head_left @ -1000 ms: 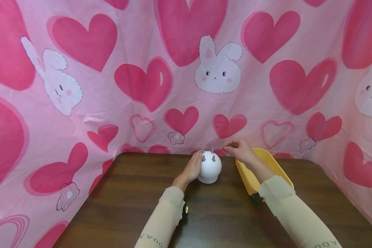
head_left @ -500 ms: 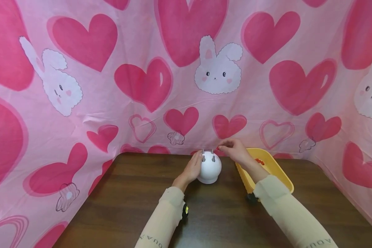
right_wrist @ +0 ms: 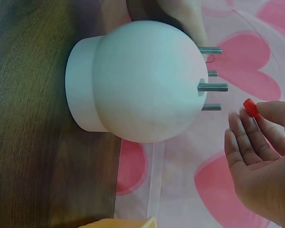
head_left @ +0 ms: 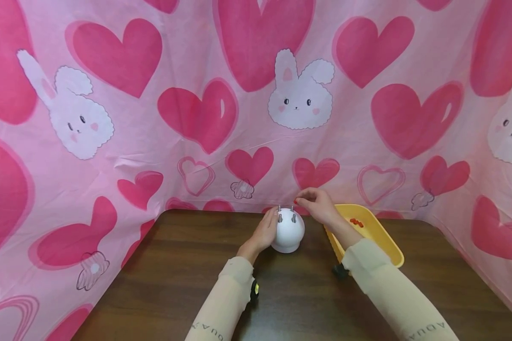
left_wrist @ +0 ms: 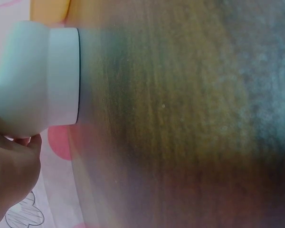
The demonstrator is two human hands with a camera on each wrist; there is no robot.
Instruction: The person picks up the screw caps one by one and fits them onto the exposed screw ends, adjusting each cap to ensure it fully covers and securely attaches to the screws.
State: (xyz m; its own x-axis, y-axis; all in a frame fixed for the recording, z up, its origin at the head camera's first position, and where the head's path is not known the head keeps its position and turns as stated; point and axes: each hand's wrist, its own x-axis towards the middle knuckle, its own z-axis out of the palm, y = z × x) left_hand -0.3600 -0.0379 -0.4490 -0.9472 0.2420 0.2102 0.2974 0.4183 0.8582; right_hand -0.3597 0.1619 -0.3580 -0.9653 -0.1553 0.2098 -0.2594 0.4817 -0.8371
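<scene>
A white ball-shaped object [head_left: 288, 235] on a round base stands on the table. Several metal pins [right_wrist: 213, 87] project from its top. My left hand [head_left: 265, 232] rests against the ball's left side, partly out of sight in the left wrist view. Between thumb and finger, my right hand [head_left: 320, 206] pinches a small red cylindrical piece [right_wrist: 251, 108]. That piece is just above and to the right of the pins, apart from them in the right wrist view. The other fingers of this hand are extended, gently bent.
A yellow tray [head_left: 373, 233] lies to the right, partly under my right forearm. Several red pieces [head_left: 356, 222] are inside it. The brown wooden table [head_left: 187, 284] meets a pink heart-patterned cloth [head_left: 247, 132] behind and at both sides.
My right hand has moved left with the red piece, from beside the tray to near the pins. More of the tray's red pieces show now. My left hand and the ball have stayed put.
</scene>
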